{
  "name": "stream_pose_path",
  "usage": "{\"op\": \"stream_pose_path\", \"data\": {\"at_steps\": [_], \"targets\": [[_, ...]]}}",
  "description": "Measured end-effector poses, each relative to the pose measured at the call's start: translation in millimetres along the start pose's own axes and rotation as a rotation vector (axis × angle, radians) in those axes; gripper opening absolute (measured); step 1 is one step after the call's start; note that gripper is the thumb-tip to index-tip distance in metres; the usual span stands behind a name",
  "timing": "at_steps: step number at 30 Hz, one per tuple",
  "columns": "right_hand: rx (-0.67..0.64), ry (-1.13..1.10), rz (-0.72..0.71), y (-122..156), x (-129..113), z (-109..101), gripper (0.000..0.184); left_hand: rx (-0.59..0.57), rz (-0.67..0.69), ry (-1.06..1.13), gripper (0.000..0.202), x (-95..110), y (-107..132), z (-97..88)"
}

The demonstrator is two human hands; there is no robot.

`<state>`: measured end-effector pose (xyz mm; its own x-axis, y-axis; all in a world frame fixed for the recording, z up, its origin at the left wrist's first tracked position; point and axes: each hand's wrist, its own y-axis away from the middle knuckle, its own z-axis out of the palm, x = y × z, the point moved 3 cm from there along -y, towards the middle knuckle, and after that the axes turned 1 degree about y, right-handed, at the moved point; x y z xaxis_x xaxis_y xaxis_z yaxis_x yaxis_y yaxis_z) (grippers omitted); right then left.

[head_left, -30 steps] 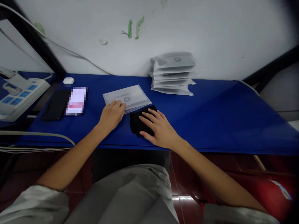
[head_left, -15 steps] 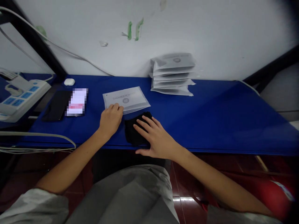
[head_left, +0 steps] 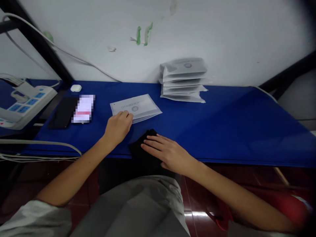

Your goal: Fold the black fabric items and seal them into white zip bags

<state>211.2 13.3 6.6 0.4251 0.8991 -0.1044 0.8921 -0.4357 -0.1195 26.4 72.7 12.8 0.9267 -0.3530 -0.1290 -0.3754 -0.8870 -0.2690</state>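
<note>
My left hand (head_left: 118, 127) is closed at the near left edge of a frosted plastic bag (head_left: 142, 105) with a printed round logo and lettering. Its fingertips curl out of sight against the bag, which seems to lie on at least one more bag. Under my right hand (head_left: 172, 153) is a piece of folded black cloth (head_left: 140, 144) at the table's front edge. The fingers of that hand stretch flat across the cloth, nearly together, with the thumb low and partly hidden. Against my dark trousers, the cloth's near end is hard to make out.
Several packed frosted bags (head_left: 184, 79) are piled against the wall at the back of the blue table (head_left: 237, 125). On the left lie a black phone (head_left: 63, 112), a lit phone (head_left: 84, 108), a white earbud case (head_left: 76, 88) and a power strip (head_left: 29, 105) with cables.
My right hand has slid the black cloth toward me, to the front edge, and its fingers have drawn closer together. My left hand stays at the frosted bag.
</note>
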Motion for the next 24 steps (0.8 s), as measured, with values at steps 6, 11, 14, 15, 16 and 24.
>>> {"op": "stream_pose_path", "data": {"at_steps": [6, 11, 14, 15, 16, 24], "targets": [[0.163, 0.230, -0.066, -11, 6, 0, 0.034, -0.012, -0.024, 0.058, 0.019, -5, -6, -8.2], [0.224, 0.313, -0.043, -15, 5, 3, 0.032, -0.017, -0.014, 0.069, 0.020, -6, -8, -11.5], [0.287, 0.366, -0.077, -13, 3, 1, 0.029, -0.023, 0.008, 0.062, 0.022, -5, -9, -11.4], [0.326, 0.388, -0.095, -12, 2, -1, 0.029, -0.021, 0.016, 0.054, 0.022, -4, -10, -11.4], [0.376, 0.411, -0.115, -12, 2, -4, 0.028, -0.016, 0.025, 0.044, 0.023, -4, -10, -11.7], [0.681, 0.453, -0.253, -16, 24, -14, 0.024, -0.001, 0.128, 0.010, 0.022, 0, -8, -22.0]]}}
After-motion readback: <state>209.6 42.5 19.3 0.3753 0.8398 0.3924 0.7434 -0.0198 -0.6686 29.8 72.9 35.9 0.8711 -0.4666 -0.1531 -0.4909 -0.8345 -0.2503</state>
